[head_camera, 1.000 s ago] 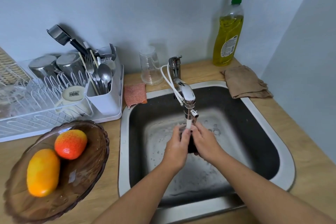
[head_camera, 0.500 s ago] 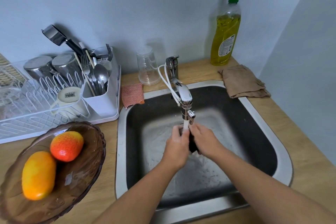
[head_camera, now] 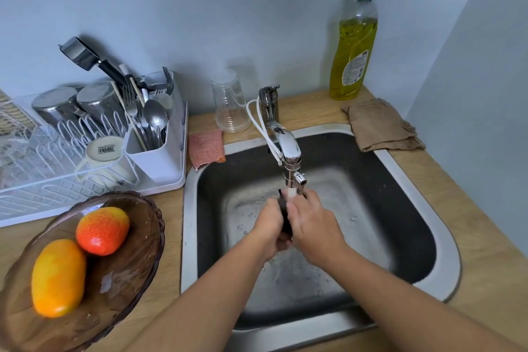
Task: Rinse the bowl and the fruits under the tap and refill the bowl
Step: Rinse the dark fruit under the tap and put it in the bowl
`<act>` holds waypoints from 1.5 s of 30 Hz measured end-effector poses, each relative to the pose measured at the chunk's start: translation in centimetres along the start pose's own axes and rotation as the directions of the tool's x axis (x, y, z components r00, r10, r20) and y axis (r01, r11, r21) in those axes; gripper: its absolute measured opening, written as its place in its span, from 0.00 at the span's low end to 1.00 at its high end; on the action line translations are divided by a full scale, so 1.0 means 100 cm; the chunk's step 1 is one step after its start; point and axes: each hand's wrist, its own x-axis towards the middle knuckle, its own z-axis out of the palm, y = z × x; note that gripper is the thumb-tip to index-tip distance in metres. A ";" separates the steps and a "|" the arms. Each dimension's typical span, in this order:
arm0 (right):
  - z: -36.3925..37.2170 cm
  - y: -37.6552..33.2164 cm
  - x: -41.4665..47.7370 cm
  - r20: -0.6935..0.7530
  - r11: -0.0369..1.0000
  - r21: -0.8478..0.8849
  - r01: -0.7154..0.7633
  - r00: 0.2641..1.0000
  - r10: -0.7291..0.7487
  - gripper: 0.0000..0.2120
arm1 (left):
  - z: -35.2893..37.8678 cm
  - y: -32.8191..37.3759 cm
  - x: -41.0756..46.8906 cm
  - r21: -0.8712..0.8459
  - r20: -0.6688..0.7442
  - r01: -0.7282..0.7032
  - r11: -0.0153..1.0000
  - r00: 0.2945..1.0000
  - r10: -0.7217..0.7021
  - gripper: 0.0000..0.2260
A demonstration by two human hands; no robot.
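No writing can be read. The label on the dish soap bottle (head_camera: 354,46), at the sink's far right corner, is too small to make out. The sticker on the base of the upturned mug (head_camera: 104,148), in the dish rack (head_camera: 43,174) left of the sink, shows only dark bars. A pale sticker inside the bowl is a blur.

Over the middle of the sink (head_camera: 188,208), right under the tap (head_camera: 288,148) spout, the left hand (head_camera: 270,223) and right hand (head_camera: 311,223) are both curled round a dark fruit (head_camera: 285,218). They cover nearly all of it, leaving only a black sliver between them, so its kind cannot be told. Water flow is hard to see, though the basin floor looks wet and splashed.

The brown glass bowl (head_camera: 137,237) sits on the counter just left of the sink, cut off by the left and bottom edges. It holds an orange-red fruit (head_camera: 102,230) touching a yellow-orange fruit (head_camera: 58,277).

Behind the sink stand an upturned glass (head_camera: 231,106) and a pink scrub pad (head_camera: 205,147), the pad overlapping the rim's far left corner. A brown cloth (head_camera: 383,126) overlaps the rim's far right corner. The cutlery caddy (head_camera: 158,157) stands at the rack's end nearest the sink, and the rack runs out of view on the left.

A narrow strip of wooden counter separates the bowl from the sink's left rim. Basin floor shows on every side of the hands, widest to the right. The sink's near rim is partly hidden by the forearms.
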 end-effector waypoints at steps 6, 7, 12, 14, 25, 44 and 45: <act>-0.017 0.013 0.018 0.045 0.904 0.385 -0.184 0.982 0.181 0.15 | 0.017 -0.009 -0.010 -0.131 -0.027 -0.092 0.987 0.996 0.089 0.24; -0.012 0.010 0.007 -0.048 0.965 0.246 -0.090 0.993 0.105 0.15 | 0.016 -0.007 -0.011 -0.187 0.001 -0.037 0.982 0.999 0.038 0.23; -0.012 0.014 0.017 0.140 0.929 0.315 -0.195 0.978 0.158 0.14 | 0.002 -0.011 -0.012 0.252 -0.005 -0.246 0.936 0.967 0.256 0.21; -0.020 0.016 0.028 0.358 0.731 0.470 -0.495 0.864 0.354 0.16 | -0.001 -0.018 -0.009 0.431 0.043 -0.434 0.791 0.886 0.462 0.16; 0.002 0.034 0.006 -0.097 0.960 -0.151 0.234 0.963 -0.250 0.24 | -0.005 0.003 -0.008 0.035 0.175 -0.060 0.998 0.983 0.053 0.27; -0.010 0.010 0.014 0.095 0.876 0.438 -0.203 0.979 0.179 0.16 | -0.007 -0.021 -0.010 0.270 -0.001 -0.451 0.851 0.883 0.469 0.15; -0.007 0.010 0.007 -0.018 0.936 0.349 -0.039 0.999 0.048 0.15 | -0.007 -0.019 -0.007 0.206 -0.031 -0.401 0.892 0.909 0.416 0.16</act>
